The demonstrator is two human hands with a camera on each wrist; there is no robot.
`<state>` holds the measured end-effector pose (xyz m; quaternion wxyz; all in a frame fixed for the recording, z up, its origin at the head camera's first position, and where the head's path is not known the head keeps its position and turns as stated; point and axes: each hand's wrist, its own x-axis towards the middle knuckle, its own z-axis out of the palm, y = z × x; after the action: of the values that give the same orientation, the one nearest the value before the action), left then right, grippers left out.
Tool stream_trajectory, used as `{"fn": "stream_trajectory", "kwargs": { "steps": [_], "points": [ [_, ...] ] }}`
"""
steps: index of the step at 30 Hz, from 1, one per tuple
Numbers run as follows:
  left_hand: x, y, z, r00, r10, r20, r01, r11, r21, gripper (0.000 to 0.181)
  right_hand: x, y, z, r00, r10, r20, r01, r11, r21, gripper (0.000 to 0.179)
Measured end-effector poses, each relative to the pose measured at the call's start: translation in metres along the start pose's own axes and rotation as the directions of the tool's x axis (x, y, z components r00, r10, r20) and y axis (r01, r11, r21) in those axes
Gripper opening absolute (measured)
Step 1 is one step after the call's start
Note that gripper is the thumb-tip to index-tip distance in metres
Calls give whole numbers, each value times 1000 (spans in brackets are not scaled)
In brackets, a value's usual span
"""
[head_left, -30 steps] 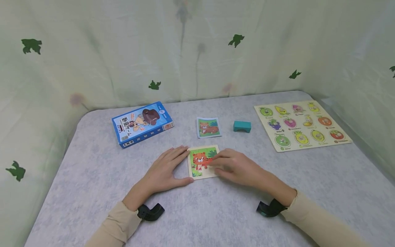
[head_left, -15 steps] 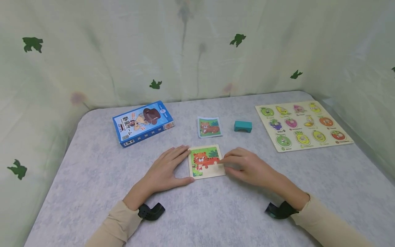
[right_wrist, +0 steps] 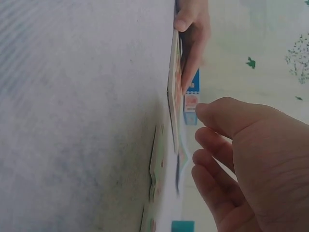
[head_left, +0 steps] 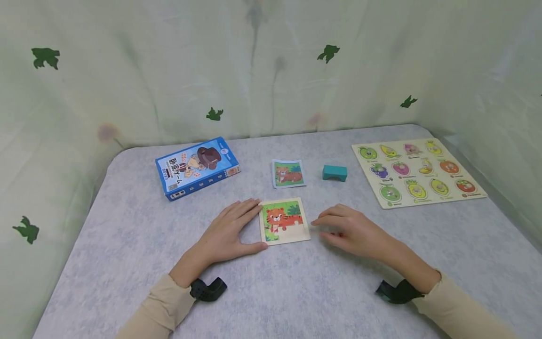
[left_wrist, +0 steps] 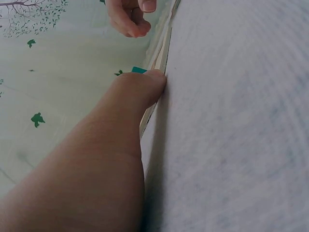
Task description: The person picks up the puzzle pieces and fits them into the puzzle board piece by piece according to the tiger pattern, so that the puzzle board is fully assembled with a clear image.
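A small square tiger jigsaw board [head_left: 285, 221] lies flat on the table, with bare wood showing along its lower right. My left hand [head_left: 228, 230] rests flat at the board's left side, fingertips at the upper left corner and thumb at the lower left corner. Just right of the board hovers my right hand [head_left: 353, 233], fingers loosely bent and holding nothing. In the right wrist view, thin flat pieces [right_wrist: 157, 166] with notched edges lie low near that hand. From the head view they are hidden behind it.
Behind the board lies a tiger picture card [head_left: 288, 174], with a teal arch block [head_left: 334, 173] to its right. A blue game box [head_left: 197, 168] is at the back left. On the right lies a wooden fruit puzzle board [head_left: 417, 174]. Curtains hang behind the table.
My right hand has drawn back rightward off the tiger board, leaving the tiger's hind part uncovered. My left hand has stayed at the board's left side.
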<state>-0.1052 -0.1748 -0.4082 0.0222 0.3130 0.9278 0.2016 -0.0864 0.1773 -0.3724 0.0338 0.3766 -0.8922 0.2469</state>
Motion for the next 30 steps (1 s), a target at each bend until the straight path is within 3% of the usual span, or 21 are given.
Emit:
{"fn": "stream_trajectory", "kwargs": {
  "steps": [18,30],
  "points": [
    [0,0,0,1000,13,-4,-13,1000,-6,98,-15,6,-6,999,36,20,-37,999,14,32],
    [1,0,1,1000,2,12,-2,1000,0,98,-26,15,-11,996,81,34,-80,996,-40,34]
  ]
}}
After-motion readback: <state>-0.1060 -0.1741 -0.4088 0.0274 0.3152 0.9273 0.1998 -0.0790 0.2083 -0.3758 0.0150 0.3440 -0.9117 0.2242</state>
